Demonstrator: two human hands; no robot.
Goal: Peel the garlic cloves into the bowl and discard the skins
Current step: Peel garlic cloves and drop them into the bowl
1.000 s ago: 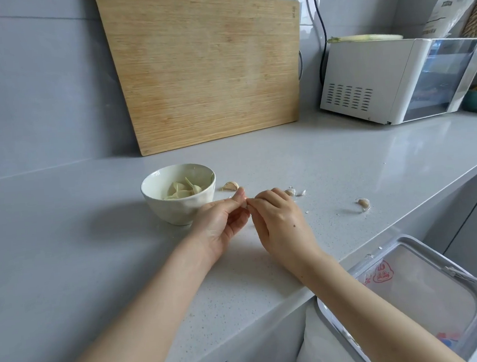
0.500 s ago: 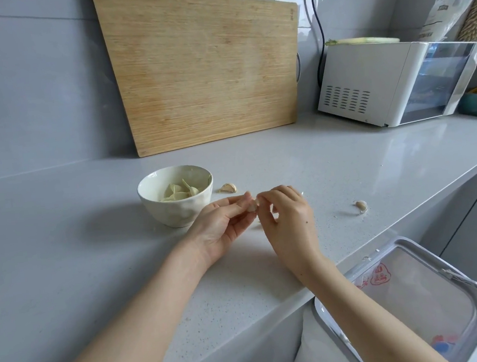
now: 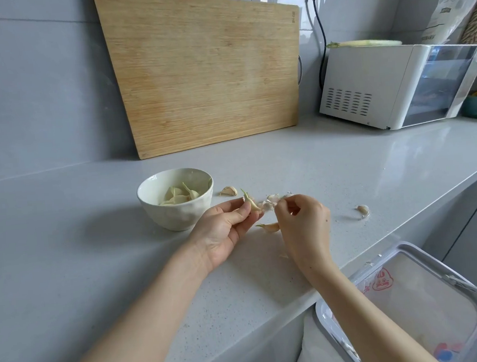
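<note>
The left hand pinches a sprouted garlic clove between thumb and fingers, its green tip poking up just right of the white bowl. The right hand is curled close beside it, fingertips nipped on a bit of papery skin that hangs between the two hands. More skin shows under the hands, though I cannot tell whether it is held or lying on the grey tabletop. The bowl holds several peeled cloves. One unpeeled clove lies just beside the bowl's right side, another sits well off to the right near the tabletop's edge. Below that edge stands an open bin with a clear liner. A wooden board leans on the wall behind the bowl, and a white oven sits at the far right.
</note>
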